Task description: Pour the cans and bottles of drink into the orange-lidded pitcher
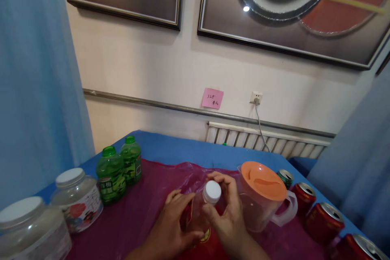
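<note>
A see-through plastic bottle (pixel 199 211) with a white screw cap (pixel 212 191) stands upright in front of me. My left hand (pixel 173 219) is closed around the bottle's body from the left, partly covering a reddish label. From the right, my right hand (pixel 227 207) curls about the upper part, its thumb at the neck just below the cap. The cap sits on the bottle. Behind and under the hands shows something red with a round gold mark (pixel 206 235), largely hidden. Just right of my right hand stands a clear jug (pixel 254 211) with an orange lid (pixel 263 180).
Two green bottles (pixel 111 178) and two white-lidded jars (pixel 79 203) stand on the left. Several drink cans (pixel 324 221) line the right edge. Purple plastic sheeting (pixel 161 178) covers part of the blue tablecloth (pixel 170 146). A radiator (pixel 243 136) is behind, against the wall.
</note>
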Demonstrator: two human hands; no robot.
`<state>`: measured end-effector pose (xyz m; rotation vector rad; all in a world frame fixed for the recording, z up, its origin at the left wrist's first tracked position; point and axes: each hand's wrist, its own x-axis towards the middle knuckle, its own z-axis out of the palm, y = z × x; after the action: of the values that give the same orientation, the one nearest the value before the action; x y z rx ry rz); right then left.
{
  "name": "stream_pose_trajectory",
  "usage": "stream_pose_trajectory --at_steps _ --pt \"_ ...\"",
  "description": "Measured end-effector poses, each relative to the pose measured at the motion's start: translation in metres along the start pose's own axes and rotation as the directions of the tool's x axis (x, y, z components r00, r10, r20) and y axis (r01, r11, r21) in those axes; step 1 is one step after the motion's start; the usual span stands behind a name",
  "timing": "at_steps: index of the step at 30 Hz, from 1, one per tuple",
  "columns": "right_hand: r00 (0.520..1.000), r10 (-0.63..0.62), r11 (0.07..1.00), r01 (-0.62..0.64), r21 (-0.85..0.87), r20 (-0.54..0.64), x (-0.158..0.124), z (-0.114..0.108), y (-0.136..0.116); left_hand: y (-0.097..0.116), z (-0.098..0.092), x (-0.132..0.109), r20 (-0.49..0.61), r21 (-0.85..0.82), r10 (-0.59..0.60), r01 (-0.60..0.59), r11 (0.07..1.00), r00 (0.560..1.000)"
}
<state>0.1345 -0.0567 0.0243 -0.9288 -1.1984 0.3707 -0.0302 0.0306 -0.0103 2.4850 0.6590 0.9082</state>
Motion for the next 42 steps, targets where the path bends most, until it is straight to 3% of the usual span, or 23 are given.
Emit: stream_pose_trajectory --at_steps 4,7,12,20,25,32,38,42 --pt "0.997 0.061 0.995 -0.064 0.077 0.037 -0.002 0.001 -0.007 0.003 -0.002 0.001 -0.004 0.016 -0.042 0.042 0.999 0.999" --pt "0.997 0.080 0.994 -0.079 0.075 -0.012 -0.002 0.002 -0.005 0.005 -0.003 0.001 0.016 0.027 -0.064 0.064 0.998 0.998" --pt "0.997 0.047 0.998 -0.049 -0.030 -0.069 -0.002 0.002 0.002 0.000 -0.001 -0.001 -0.002 -0.009 -0.051 0.051 0.999 0.999" --pt "0.997 0.066 0.998 -0.066 0.026 -0.032 -0.006 0.004 -0.003 -0.002 0.002 -0.002 -0.043 0.022 -0.119 0.120 0.993 0.992" --pt "0.992 0.020 0.999 -0.026 -0.046 -0.122 -0.006 0.004 0.010 0.000 -0.001 0.000 -0.028 -0.007 -0.062 0.062 0.998 0.998" --pt "0.999 0.052 0.999 -0.052 0.010 0.003 -0.006 0.007 0.000 -0.009 0.003 -0.003 -0.058 -0.008 -0.133 0.133 0.991 0.989" --pt "0.993 -0.012 0.998 0.004 -0.066 -0.118 -0.005 0.007 0.002 -0.012 0.005 -0.002 -0.031 -0.019 -0.068 0.068 0.998 0.997" --pt "0.999 0.014 0.999 -0.016 -0.030 -0.052 -0.003 0.005 -0.001 -0.018 0.009 -0.004 -0.058 -0.047 -0.144 0.141 0.989 0.988"
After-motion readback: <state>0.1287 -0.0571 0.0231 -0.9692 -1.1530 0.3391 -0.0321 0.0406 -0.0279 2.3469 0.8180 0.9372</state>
